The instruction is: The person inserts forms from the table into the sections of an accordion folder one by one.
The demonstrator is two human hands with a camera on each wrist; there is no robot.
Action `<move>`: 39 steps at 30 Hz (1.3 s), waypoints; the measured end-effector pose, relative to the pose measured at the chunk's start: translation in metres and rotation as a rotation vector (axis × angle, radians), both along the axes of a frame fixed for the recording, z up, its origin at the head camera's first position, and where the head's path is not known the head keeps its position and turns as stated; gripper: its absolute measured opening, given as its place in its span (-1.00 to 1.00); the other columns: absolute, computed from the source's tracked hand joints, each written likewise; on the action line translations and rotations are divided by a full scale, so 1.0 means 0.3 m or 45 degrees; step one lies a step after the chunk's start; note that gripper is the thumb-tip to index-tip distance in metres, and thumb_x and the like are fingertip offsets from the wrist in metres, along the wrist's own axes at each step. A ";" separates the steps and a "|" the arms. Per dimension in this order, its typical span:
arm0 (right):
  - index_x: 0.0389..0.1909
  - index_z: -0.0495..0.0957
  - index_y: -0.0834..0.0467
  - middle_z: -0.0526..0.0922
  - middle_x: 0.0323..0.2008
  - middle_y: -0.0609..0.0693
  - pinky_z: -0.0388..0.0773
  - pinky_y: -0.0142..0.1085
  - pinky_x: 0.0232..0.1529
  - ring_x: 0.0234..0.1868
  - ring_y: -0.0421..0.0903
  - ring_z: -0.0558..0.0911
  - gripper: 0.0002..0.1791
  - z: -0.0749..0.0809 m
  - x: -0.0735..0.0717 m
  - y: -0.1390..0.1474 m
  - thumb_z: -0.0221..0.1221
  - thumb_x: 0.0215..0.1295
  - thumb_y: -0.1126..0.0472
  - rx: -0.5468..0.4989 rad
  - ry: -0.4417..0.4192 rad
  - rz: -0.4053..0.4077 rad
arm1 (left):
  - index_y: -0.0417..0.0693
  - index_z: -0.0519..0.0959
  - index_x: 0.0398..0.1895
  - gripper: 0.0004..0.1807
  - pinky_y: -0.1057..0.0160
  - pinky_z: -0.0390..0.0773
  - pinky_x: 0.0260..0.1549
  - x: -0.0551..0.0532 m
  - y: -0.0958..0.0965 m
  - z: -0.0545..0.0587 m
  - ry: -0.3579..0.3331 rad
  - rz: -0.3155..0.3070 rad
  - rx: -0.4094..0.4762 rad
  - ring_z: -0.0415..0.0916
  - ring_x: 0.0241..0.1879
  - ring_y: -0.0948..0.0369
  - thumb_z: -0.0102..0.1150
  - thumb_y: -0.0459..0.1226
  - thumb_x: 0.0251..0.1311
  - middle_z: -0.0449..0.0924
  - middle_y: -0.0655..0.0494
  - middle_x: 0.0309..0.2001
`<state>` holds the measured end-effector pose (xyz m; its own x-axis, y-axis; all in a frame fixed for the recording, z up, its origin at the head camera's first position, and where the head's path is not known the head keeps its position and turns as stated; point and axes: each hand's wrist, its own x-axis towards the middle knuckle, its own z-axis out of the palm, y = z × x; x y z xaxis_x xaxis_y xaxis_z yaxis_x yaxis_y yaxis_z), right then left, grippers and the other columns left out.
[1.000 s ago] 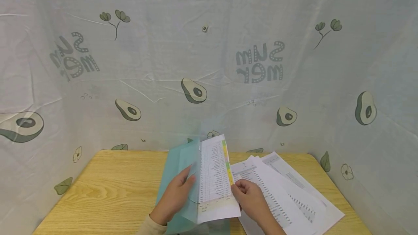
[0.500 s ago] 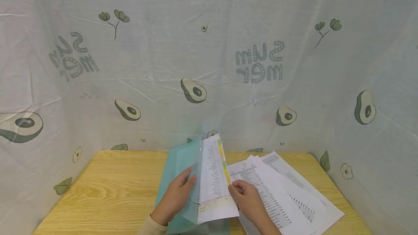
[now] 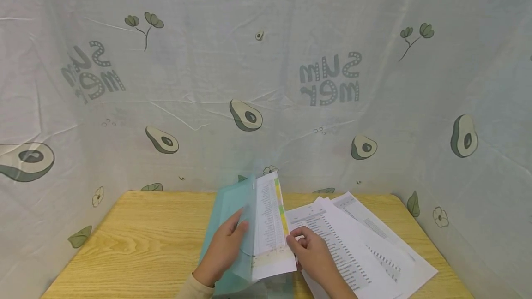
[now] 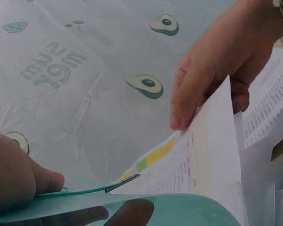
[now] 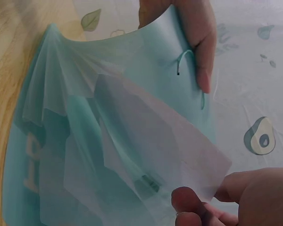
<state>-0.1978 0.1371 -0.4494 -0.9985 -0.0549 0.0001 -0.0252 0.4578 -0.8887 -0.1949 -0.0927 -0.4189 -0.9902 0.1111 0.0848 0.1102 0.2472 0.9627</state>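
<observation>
My left hand [image 3: 224, 248] grips the front cover of a translucent teal expanding folder [image 3: 228, 202], thumb on one face and fingers showing through the plastic in the left wrist view. The folder is held open, tilted up on the table. Between thumb and fingers, my right hand [image 3: 313, 253] pinches the right edge of a printed sheet [image 3: 268, 225] with a yellow and green strip. That sheet stands partly inside the folder, its left side behind the cover. Several clear pocket dividers [image 5: 52, 89] fan out in the right wrist view. A teal elastic cord [image 4: 85, 189] with a metal tip crosses the cover.
Several loose printed sheets [image 3: 374, 253] lie overlapping on the wooden table [image 3: 137, 239], right of the folder and under my right forearm. A pale curtain [image 3: 199, 82] with avocado prints hangs behind the table and along both sides.
My right hand has moved left with the printed sheet, and less of the sheet shows beyond the cover. My left hand and the folder have hardly moved.
</observation>
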 end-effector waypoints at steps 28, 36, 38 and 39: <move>-0.21 0.57 0.22 0.50 -0.69 -0.11 0.29 -0.44 -0.69 -0.72 -0.22 0.42 -0.80 -0.025 0.004 -0.025 0.24 0.47 0.14 -0.180 -0.080 0.067 | -0.12 0.28 0.57 -0.44 -0.18 0.51 0.13 0.001 0.009 -0.005 0.032 -0.018 -0.075 0.49 0.25 -0.06 -0.04 -0.16 0.61 0.49 -0.17 0.35; -0.23 0.59 0.19 0.51 -0.67 -0.11 0.21 -0.43 -0.70 -0.73 -0.23 0.33 -0.80 -0.030 0.008 -0.034 0.26 0.45 0.11 -0.159 -0.067 0.067 | -0.10 0.26 0.59 -0.43 -0.06 0.58 0.00 0.005 0.012 -0.008 0.026 -0.045 -0.065 0.58 0.05 0.06 -0.05 -0.14 0.62 0.54 -0.19 0.27; -0.26 0.60 0.18 0.52 -0.67 -0.10 0.20 -0.42 -0.69 -0.71 -0.22 0.31 -0.81 -0.029 0.010 -0.038 0.27 0.44 0.12 -0.137 -0.041 0.053 | -0.09 0.26 0.59 -0.43 -0.04 0.59 -0.03 0.008 0.014 -0.006 0.022 -0.048 -0.066 0.59 0.00 0.07 -0.05 -0.14 0.62 0.56 -0.18 0.24; -0.27 0.60 0.17 0.53 -0.66 -0.10 0.20 -0.41 -0.68 -0.70 -0.21 0.31 -0.81 -0.029 0.011 -0.040 0.28 0.43 0.12 -0.121 -0.021 0.045 | -0.09 0.26 0.59 -0.43 -0.03 0.59 -0.05 0.010 0.015 -0.005 0.021 -0.046 -0.067 0.58 -0.01 0.08 -0.05 -0.14 0.62 0.57 -0.17 0.23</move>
<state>-0.1946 0.1253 -0.4582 -0.9959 -0.0903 -0.0092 -0.0251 0.3708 -0.9284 -0.1921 -0.0882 -0.4203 -0.9840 0.1514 0.0944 0.1359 0.2932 0.9463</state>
